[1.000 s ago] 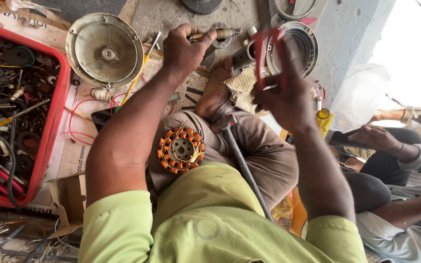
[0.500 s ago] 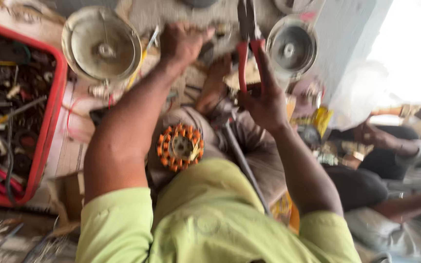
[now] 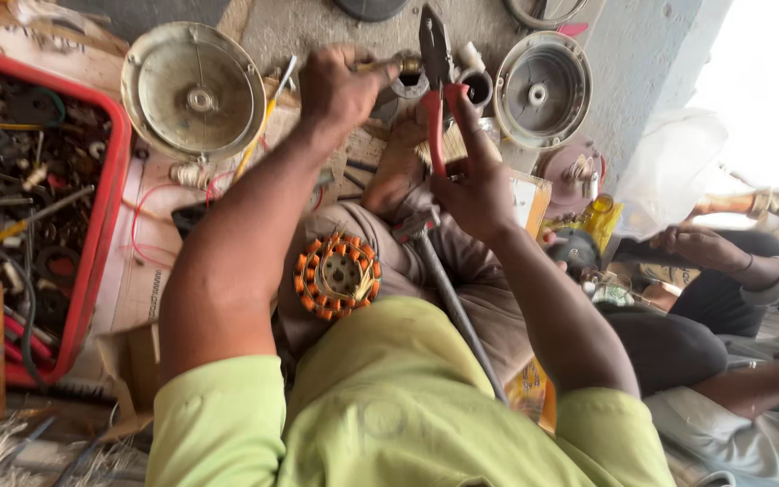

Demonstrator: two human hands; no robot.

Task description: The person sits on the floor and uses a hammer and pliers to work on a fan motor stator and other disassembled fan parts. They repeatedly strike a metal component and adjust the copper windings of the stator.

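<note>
A red tray (image 3: pixel 105 207) of loose tools and wire was seen at the far left, beside a round metal fan cover (image 3: pixel 194 92) lying on the floor. The left hand (image 3: pixel 340 86) was closed around a small brass-coloured fitting (image 3: pixel 405 63), which was held out ahead of the knees. A wound stator (image 3: pixel 337 274) with orange-taped copper coils was rested on the lap, untouched. To the right of the fitting, red-handled pliers (image 3: pixel 435 68) were clasped in the right hand (image 3: pixel 475 185), nose upward; whether the nose was parted could not be told. A long steel tool (image 3: pixel 453 307) lay across the thigh, and a second round cover (image 3: pixel 543 90) lay further right. Another person's hand (image 3: pixel 701 245) was resting at the right edge.

The step was judged best served if the fitting were held steady and the pliers' nose were brought squarely onto it before squeezing.

Compared with half a second earlier, the pliers were carried leftward, closer to the fitting, while the left hand was kept in place.
</note>
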